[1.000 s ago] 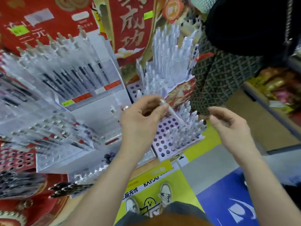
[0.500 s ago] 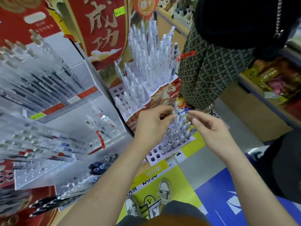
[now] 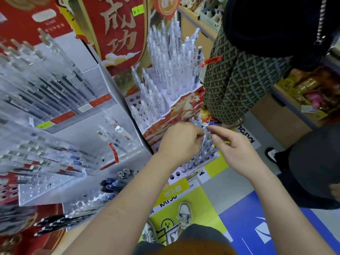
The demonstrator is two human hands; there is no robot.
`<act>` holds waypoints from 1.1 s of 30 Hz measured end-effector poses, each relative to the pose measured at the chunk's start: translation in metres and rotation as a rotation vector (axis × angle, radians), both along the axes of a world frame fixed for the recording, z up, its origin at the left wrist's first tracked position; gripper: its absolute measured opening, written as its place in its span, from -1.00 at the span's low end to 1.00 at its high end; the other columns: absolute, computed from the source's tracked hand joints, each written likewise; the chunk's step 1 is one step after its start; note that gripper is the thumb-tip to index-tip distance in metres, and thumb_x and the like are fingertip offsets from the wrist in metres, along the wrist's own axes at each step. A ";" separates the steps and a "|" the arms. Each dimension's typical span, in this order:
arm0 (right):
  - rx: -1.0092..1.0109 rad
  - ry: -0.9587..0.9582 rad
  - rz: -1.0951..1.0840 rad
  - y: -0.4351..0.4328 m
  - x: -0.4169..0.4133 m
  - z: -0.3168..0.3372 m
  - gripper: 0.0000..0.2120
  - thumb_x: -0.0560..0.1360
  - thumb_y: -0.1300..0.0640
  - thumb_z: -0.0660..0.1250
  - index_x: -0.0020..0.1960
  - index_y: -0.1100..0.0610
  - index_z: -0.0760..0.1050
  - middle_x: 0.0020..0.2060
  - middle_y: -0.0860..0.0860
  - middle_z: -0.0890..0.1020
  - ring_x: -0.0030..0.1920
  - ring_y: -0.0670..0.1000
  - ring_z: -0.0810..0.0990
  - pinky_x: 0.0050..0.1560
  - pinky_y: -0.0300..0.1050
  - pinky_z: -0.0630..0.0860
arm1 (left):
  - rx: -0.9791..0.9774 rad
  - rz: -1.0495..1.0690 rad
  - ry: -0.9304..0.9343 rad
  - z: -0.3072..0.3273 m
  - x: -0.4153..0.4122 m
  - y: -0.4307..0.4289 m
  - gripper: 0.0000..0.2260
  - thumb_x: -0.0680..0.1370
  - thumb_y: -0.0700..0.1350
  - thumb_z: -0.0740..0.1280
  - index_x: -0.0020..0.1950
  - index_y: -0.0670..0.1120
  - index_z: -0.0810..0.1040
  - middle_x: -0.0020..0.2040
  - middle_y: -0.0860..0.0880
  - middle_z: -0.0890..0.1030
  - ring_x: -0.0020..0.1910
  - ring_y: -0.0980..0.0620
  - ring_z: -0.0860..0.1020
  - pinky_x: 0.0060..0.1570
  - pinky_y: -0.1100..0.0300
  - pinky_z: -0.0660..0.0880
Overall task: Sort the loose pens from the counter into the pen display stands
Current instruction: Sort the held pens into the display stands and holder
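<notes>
A clear pen point(image 3: 206, 139) stands among several clear pens in the lower tier of a white perforated pen stand point(image 3: 177, 176). My left hand point(image 3: 181, 142) pinches its upper end with curled fingers. From the right, my right hand point(image 3: 234, 150) touches the top of that pen with its index fingertip, the other fingers relaxed. The stand's upper tier point(image 3: 172, 70) is packed with clear pens. Loose dark blue pens point(image 3: 114, 183), clear pens point(image 3: 86, 201) and black pens point(image 3: 51, 223) lie on the counter by my left forearm.
Clear acrylic pen stands point(image 3: 55, 107) fill the left side in front of red banners point(image 3: 117, 28). A person in patterned trousers point(image 3: 239, 80) stands just behind the perforated stand. Another person's leg and shoe point(image 3: 272, 155) are at the right, beside a goods shelf point(image 3: 303, 92).
My left hand carried the clear pen down into the lower tier of the perforated stand. My right hand moved in from the right to the pen's top. The view shifted left.
</notes>
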State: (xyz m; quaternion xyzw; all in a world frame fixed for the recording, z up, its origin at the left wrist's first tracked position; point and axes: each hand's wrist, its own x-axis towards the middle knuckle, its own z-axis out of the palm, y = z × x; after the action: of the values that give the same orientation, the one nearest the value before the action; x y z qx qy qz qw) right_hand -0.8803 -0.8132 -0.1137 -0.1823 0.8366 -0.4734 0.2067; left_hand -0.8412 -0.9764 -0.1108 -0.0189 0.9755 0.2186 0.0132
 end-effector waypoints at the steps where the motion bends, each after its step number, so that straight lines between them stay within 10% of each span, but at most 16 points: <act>1: 0.020 0.016 0.007 -0.001 0.001 0.001 -0.69 0.61 0.21 0.25 0.33 0.08 0.52 0.06 -0.16 0.59 -0.09 -0.50 0.47 -0.08 -0.59 0.33 | 0.007 0.023 -0.021 0.001 0.000 0.000 -0.83 0.55 -0.04 0.29 -0.01 -0.01 0.66 -0.11 -0.03 0.66 -0.08 -0.08 0.58 -0.11 0.01 0.53; 6: 0.063 0.153 -0.033 -0.006 0.007 0.005 -0.69 0.59 0.20 0.28 0.32 0.06 0.53 0.18 -0.06 0.60 0.11 -0.16 0.54 0.14 -0.26 0.44 | 0.223 0.128 -0.081 0.010 0.015 -0.002 -0.75 0.57 -0.02 0.34 0.23 0.01 0.61 0.15 0.04 0.64 0.10 0.05 0.57 0.09 0.19 0.46; 11: -0.031 0.273 -0.063 -0.019 0.019 0.030 -0.76 0.56 0.27 0.30 0.15 0.04 0.60 -0.03 -0.07 0.66 -0.03 -0.04 0.62 -0.05 -0.35 0.50 | 0.391 0.324 0.178 0.031 0.073 -0.013 -0.84 0.57 -0.13 0.33 0.10 -0.03 0.67 0.00 0.08 0.67 -0.14 0.20 0.54 -0.08 0.31 0.48; 16: -0.091 0.174 0.155 -0.056 0.053 0.058 -0.74 0.56 0.18 0.30 -0.03 -0.19 0.58 -0.24 -0.01 0.69 -0.22 0.13 0.64 -0.15 0.11 0.58 | 0.483 0.438 0.301 0.044 0.153 -0.035 -0.85 0.54 -0.13 0.36 0.05 0.03 0.67 -0.13 0.26 0.64 -0.16 0.28 0.59 -0.13 0.37 0.49; 25: -0.107 0.114 0.483 -0.160 0.176 0.068 -0.73 0.53 0.30 0.35 -0.10 -0.09 0.61 -0.34 -0.23 0.64 -0.29 -0.24 0.59 -0.18 -0.34 0.48 | 0.472 0.748 0.431 0.052 0.322 -0.091 -0.82 0.48 -0.09 0.34 0.02 0.06 0.68 -0.21 0.25 0.64 -0.23 0.24 0.60 -0.21 0.27 0.52; 33: 0.005 -0.074 0.654 -0.251 0.330 0.036 -0.68 0.56 0.29 0.31 -0.19 -0.10 0.61 -0.32 -0.08 0.67 -0.33 -0.09 0.62 -0.16 0.01 0.54 | 0.549 0.944 0.414 0.030 0.492 -0.145 -0.73 0.52 -0.24 0.39 -0.07 0.17 0.62 -0.23 0.23 0.63 -0.30 0.20 0.55 -0.29 0.37 0.42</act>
State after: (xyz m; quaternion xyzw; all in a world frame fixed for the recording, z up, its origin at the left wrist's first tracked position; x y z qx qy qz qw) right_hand -0.5503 -1.0637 -0.0773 -0.4236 0.7269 -0.3859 0.3784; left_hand -0.3487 -1.1216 -0.0808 -0.4045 0.7513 0.4449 -0.2721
